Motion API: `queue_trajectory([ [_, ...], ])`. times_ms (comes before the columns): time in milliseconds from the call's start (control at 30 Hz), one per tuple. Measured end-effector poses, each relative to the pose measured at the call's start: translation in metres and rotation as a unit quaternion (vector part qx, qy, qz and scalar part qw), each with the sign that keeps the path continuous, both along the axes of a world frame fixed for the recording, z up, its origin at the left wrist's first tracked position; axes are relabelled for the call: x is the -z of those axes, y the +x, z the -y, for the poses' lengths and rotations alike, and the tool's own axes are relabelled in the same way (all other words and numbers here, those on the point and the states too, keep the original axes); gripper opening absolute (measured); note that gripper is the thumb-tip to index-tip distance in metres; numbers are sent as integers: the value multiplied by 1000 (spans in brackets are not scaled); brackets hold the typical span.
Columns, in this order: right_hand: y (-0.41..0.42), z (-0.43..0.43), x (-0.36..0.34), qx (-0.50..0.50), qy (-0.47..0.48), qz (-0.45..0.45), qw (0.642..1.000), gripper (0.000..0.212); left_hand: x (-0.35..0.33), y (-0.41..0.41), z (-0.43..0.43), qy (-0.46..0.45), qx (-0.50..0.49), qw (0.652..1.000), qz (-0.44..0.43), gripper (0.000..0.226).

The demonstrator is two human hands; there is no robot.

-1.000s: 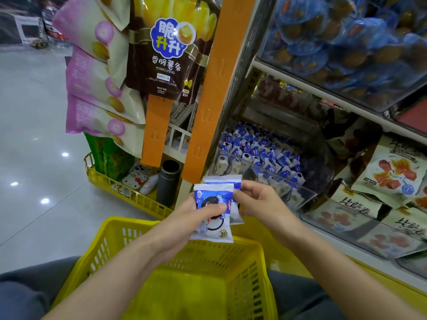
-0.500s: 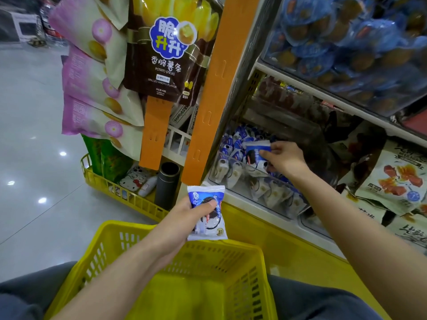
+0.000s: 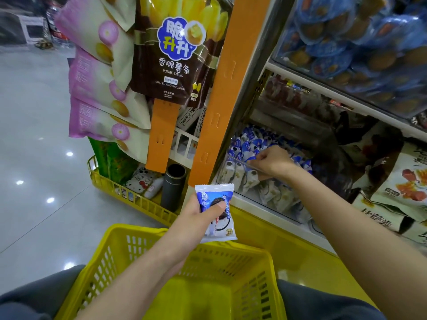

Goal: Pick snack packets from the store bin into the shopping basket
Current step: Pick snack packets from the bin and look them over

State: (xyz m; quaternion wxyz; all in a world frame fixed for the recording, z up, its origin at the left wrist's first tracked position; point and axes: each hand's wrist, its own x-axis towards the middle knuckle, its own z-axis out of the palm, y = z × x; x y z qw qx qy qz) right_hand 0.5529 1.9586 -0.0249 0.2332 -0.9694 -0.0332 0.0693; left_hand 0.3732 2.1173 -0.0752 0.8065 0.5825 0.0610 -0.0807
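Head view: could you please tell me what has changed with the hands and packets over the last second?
The right hand drew away from the left hand and reached forward into the store bin, fingers now curled among the packets there; whether it grips one is unclear. The left hand still holds a snack packet over the shopping basket.

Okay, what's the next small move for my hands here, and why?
Probably draw the left hand back and drop its snack packet into the yellow basket: the packet hangs over the basket's far rim, not inside, while the right hand is in the clear bin among other packets.
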Motion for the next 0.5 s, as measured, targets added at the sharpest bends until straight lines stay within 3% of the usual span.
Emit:
queue_trajectory([
  [100, 4, -2, 1, -5, -23, -15, 1000, 22, -1, 0, -2, -4, 1, 1000, 5, 23],
  [267, 0, 2, -4, 6, 18, -50, 999, 44, -5, 1, 0, -2, -8, 1000, -6, 21],
  [333, -11, 1, -8, 8, 33, 15, 999, 33, -5, 2, 1, -8, -16, 1000, -21, 26],
  [433, -49, -4, -14, -51, 76, 194, 977, 19, -4, 2, 1, -12, -22, 999, -33, 29],
  [500, -81, -7, -13, -100, 134, 220, 961, 16, -1, 0, 2, -4, -15, 1000, -23, 29],
])
